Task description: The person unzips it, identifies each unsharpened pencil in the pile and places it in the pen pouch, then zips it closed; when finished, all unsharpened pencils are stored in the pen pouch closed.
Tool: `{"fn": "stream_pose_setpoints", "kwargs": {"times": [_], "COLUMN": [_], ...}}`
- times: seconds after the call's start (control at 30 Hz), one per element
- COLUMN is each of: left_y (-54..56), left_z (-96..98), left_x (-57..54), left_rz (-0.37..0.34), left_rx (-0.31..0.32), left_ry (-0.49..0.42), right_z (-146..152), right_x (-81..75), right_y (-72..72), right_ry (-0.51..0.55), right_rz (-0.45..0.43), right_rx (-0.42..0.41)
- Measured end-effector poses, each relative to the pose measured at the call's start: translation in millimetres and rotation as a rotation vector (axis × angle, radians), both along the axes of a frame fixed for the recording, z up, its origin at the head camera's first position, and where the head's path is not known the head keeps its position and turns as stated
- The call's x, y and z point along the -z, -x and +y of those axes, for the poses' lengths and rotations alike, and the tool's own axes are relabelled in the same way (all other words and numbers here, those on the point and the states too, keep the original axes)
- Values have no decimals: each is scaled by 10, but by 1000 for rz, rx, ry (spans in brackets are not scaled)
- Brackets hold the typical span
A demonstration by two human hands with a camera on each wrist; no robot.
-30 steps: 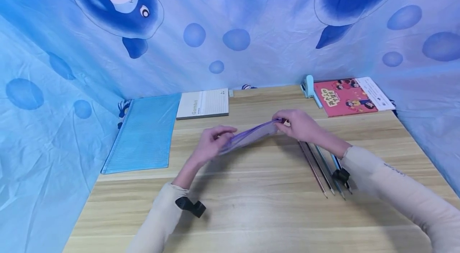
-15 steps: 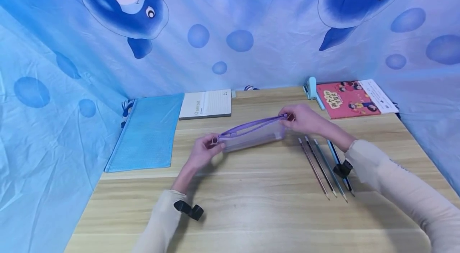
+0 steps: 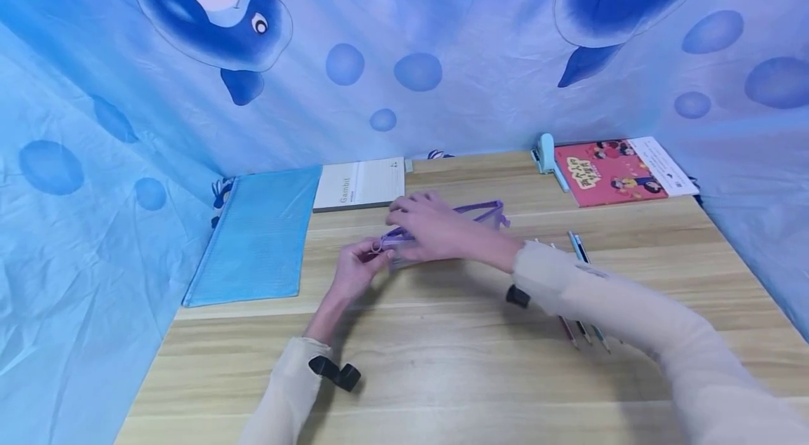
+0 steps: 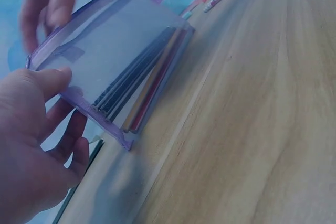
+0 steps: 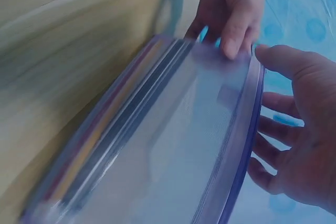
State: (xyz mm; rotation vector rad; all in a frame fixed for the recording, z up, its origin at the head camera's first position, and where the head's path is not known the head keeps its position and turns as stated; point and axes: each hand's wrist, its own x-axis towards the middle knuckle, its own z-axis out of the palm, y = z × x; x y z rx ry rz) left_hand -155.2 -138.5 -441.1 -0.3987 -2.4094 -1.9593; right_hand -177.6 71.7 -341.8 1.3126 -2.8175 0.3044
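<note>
A see-through pencil pouch with a purple zip [image 4: 118, 35] is held up over the table. Several pencils [image 4: 157, 82] lie inside it along the bottom, as the left wrist view shows. My left hand [image 3: 355, 269] pinches the pouch's left end between thumb and fingers, near a small ring. Over the zip edge near that same end is my right hand [image 3: 430, 224]; in the right wrist view its thumb is at the zip and its fingers [image 5: 278, 129] are spread along the far side. The pouch's right end sticks out free behind the right hand.
Several loose pencils [image 3: 578, 329] lie on the wooden table [image 3: 417, 375], partly hidden under the right sleeve. Along the back are a blue mesh folder [image 3: 255, 238], a white notebook [image 3: 360, 182], a light-blue stapler [image 3: 545, 151] and a red booklet [image 3: 613, 175].
My right hand has let go of the pouch's right end and moved left along it to the left end. My left hand has shifted slightly left, and keeps its pinch.
</note>
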Motion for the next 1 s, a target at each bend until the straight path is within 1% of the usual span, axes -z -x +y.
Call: {"fn": "stream_pose_setpoints", "kwargs": {"times": [0.03, 0.1, 0.2, 0.27, 0.33, 0.47, 0.57, 0.63, 0.7, 0.8, 0.9, 1.0], "left_y": [-8, -39, -101, -136, -153, -168, -170, -138, -100, -25, 11, 33], "left_z": [7, 33, 69, 85, 85, 90, 119, 127, 126, 99, 71, 29], "left_x": [-14, -80, -204, -277, -316, -399, -451, -410, -350, -224, -186, -181], "left_rz": [15, 38, 53, 61, 59, 70, 131, 176, 205, 225, 245, 248], "left_rx": [8, 30, 44, 43, 34, 12, -14, -36, -59, -76, -86, -101], "left_ry": [1, -5, -1, 8, 19, 33, 51, 52, 52, 41, 50, 61], "right_z": [-93, -234, -343, -357, -338, -250, -176, -133, -97, -20, 122, 351], "right_x": [1, 3, -10, -33, -63, -91, -73, -49, -17, 26, 63, 89], "right_y": [12, 40, 77, 98, 115, 153, 173, 175, 167, 148, 150, 172], "right_ry": [-21, -59, -67, -29, 34, 137, 172, 187, 205, 234, 250, 253], "right_rz": [9, 8, -30, -64, -85, -93, -85, -70, -54, -58, -76, -78], "right_rx": [-13, -25, -33, -42, -53, -79, -82, -85, -87, -67, -11, 60]}}
